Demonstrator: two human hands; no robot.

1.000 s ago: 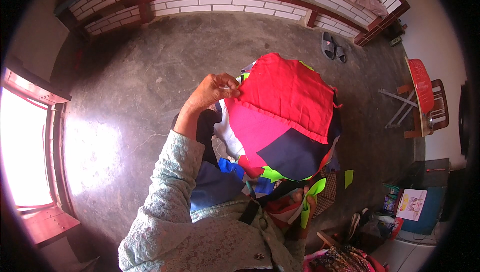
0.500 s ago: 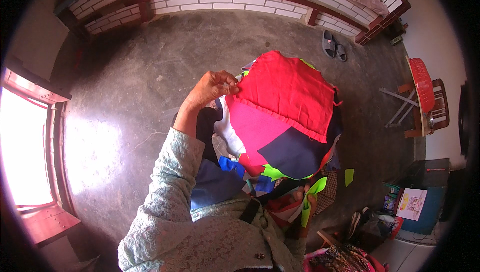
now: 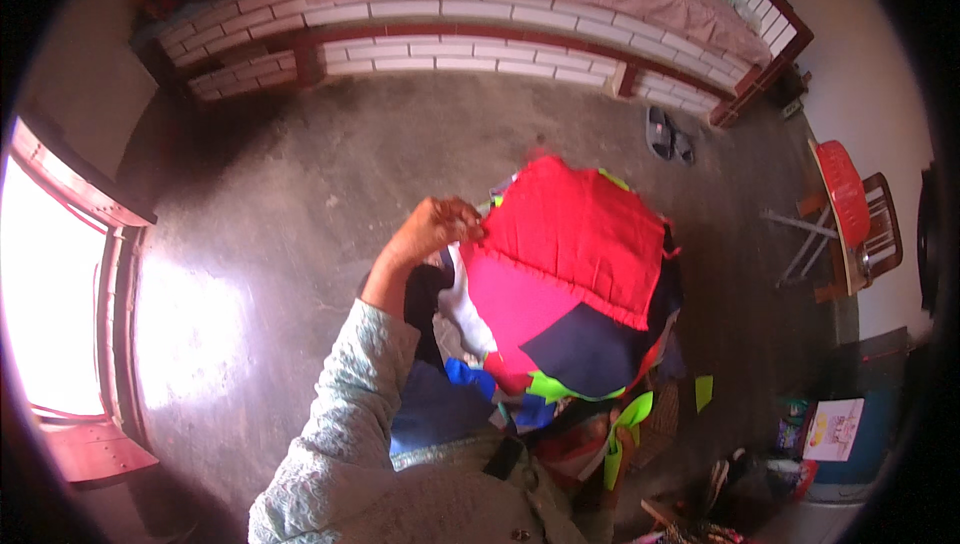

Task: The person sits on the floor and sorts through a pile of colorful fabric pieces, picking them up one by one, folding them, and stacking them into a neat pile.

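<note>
A red cloth piece [image 3: 580,234] with a puckered lower edge lies spread on top of a pile of fabric pieces. My left hand [image 3: 440,228] pinches its left corner between thumb and fingers. Below it in the pile show a pink piece [image 3: 515,304] and a dark navy piece [image 3: 590,346]. White cloth [image 3: 463,314] hangs at the left side, and blue scraps [image 3: 470,376] lie under the front. Low on the right, my right hand [image 3: 626,447], mostly hidden and blurred, is closed round a lime-green fabric strip [image 3: 632,419].
A small green scrap [image 3: 704,393] lies on the floor right of the pile. Grey slippers [image 3: 668,136] sit near a brick-patterned raised platform [image 3: 450,49]. At the right stand a small table with a red basin [image 3: 842,189] and a chair [image 3: 882,224]. Bright light enters through the left doorway [image 3: 55,304].
My view has tilted, so the whole scene sits lower in the picture. Both hands keep their holds, and the red cloth's place on the pile looks much the same.
</note>
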